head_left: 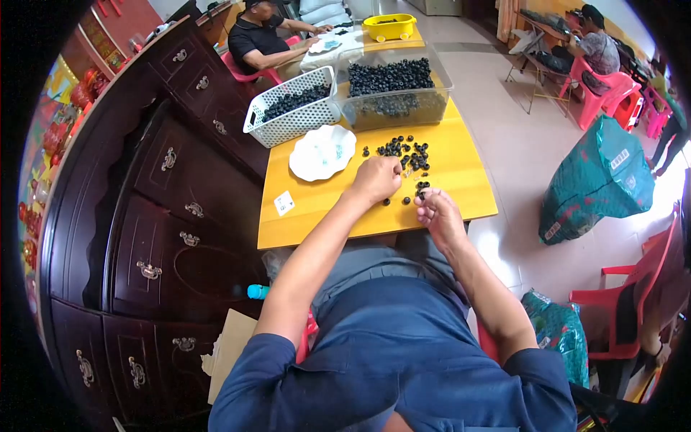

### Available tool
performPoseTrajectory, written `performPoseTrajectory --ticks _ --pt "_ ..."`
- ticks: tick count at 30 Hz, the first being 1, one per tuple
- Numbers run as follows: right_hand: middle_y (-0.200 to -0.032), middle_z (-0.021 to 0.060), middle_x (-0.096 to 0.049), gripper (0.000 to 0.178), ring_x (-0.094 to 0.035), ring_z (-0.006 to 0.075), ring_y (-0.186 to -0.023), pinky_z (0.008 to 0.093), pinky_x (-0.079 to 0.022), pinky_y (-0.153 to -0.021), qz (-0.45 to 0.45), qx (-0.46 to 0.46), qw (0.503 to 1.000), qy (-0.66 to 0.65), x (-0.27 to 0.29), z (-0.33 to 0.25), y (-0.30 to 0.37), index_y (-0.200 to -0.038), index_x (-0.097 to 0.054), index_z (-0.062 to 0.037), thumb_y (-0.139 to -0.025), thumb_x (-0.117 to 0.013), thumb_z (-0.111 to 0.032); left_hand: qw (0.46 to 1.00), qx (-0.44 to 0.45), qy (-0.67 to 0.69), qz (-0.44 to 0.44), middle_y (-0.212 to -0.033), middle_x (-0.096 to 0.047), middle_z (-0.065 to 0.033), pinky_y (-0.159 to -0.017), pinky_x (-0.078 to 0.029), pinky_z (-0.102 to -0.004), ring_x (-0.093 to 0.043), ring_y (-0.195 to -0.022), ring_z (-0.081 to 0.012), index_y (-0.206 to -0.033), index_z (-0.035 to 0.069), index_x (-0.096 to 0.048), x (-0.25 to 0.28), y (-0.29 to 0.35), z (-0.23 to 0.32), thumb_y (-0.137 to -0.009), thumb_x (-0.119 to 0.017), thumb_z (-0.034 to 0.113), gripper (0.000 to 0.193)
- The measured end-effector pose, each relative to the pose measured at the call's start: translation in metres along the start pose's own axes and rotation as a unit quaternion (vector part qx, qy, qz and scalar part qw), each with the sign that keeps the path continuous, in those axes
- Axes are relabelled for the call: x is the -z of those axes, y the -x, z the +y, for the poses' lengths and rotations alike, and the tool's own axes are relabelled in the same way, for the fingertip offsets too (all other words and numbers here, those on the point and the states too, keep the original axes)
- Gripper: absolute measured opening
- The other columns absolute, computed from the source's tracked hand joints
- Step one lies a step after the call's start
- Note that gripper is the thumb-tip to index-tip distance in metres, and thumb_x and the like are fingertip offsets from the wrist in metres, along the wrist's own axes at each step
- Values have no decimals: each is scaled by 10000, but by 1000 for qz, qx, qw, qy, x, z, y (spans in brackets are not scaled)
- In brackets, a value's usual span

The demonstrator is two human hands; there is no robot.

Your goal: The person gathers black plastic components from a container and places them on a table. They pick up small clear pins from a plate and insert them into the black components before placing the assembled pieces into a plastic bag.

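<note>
Over a yellow tabletop, my left hand is closed beside a loose pile of small black ring-like parts. Whatever its fingertips pinch, if anything, is hidden. To its right, my right hand has its fingers curled, pinching a small black round part between thumb and fingertips. A few single black parts lie between the hands. Tiny clear bits are scattered just below the pile. Left of the pile sits a white scalloped plate with small teal and clear pieces in it.
Behind the pile stand a clear bin and a white perforated basket, both holding many black parts. A small white card lies at the left. Dark drawers flank the table. Across it sits another person. A teal sack stands right.
</note>
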State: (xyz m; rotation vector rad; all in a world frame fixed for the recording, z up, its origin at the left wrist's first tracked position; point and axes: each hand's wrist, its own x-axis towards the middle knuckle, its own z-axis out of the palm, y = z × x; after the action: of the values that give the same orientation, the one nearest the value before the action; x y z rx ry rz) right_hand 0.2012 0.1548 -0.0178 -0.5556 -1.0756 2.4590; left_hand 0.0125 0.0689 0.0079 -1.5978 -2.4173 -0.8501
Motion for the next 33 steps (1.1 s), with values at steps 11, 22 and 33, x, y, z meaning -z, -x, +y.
performPoseTrajectory --ticks 11,22,33 --pt "-909 25 -661 161 -620 109 -750 259 -514 -722 -55 -11 998 18 -2 -1 3 -1086 -579 -99 -937 -610 -153 954 98 284 0 -847 -727 -83 -741 -542 -305 -678 -781 -140 -939 6 -697 49 49 60 -828 -745 129 173" --pt "-911 4 -663 113 -658 117 -774 272 -548 -730 -141 -30 990 -1 -6 1 7 -1080 -608 -97 -982 -622 -152 937 70 337 57 -762 -691 -35 -617 -517 -268 -627 -662 -79 -862 4 -696 40 66 66 -815 -762 40 89" --pt "-932 5 -674 124 -656 103 -787 260 -561 -739 -157 0 987 33 1 8 1 -1089 -629 -83 -980 -654 -137 937 94 333 44 -735 -685 -6 -601 -491 -241 -593 -643 -55 -864 14 -702 39 72 59 -807 -767 57 97"
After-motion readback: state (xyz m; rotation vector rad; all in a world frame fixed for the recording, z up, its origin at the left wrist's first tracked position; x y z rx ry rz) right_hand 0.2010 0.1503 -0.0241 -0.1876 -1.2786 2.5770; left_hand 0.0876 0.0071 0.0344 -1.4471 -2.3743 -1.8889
